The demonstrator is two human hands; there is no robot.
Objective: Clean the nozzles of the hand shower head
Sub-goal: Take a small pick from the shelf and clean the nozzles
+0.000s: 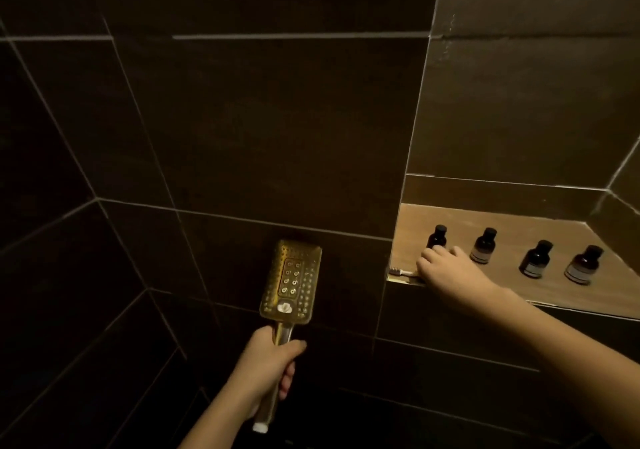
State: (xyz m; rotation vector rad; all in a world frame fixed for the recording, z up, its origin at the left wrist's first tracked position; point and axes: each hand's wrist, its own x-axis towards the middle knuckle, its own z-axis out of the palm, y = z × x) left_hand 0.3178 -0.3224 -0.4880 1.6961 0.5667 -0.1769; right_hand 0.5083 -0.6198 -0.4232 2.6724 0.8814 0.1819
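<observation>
Brass-coloured, rectangular metal hand shower head (291, 282) stands upright in the near middle of the scene, its perforated nozzle face turned toward the person so the rows of holes can be reached. The left hand (266, 365) is clenched round its slim handle just below the head, which steadies the piece and leaves the whole face bare for scrubbing. Over to the right, the right hand (446, 268) reaches into the recessed tiled wall niche (502, 226) and rests on the handle of a small white toothbrush (401, 271) lying at the niche's near left edge, bristles pointing left; its fingers are curled over the handle, though whether they already grip it I cannot tell. Judging by the task, the brush is the scrubbing tool and is kept there within easy reach. Four small dark bottles (536, 258) stand in a row farther back in the niche, the leftmost just behind the knuckles.
</observation>
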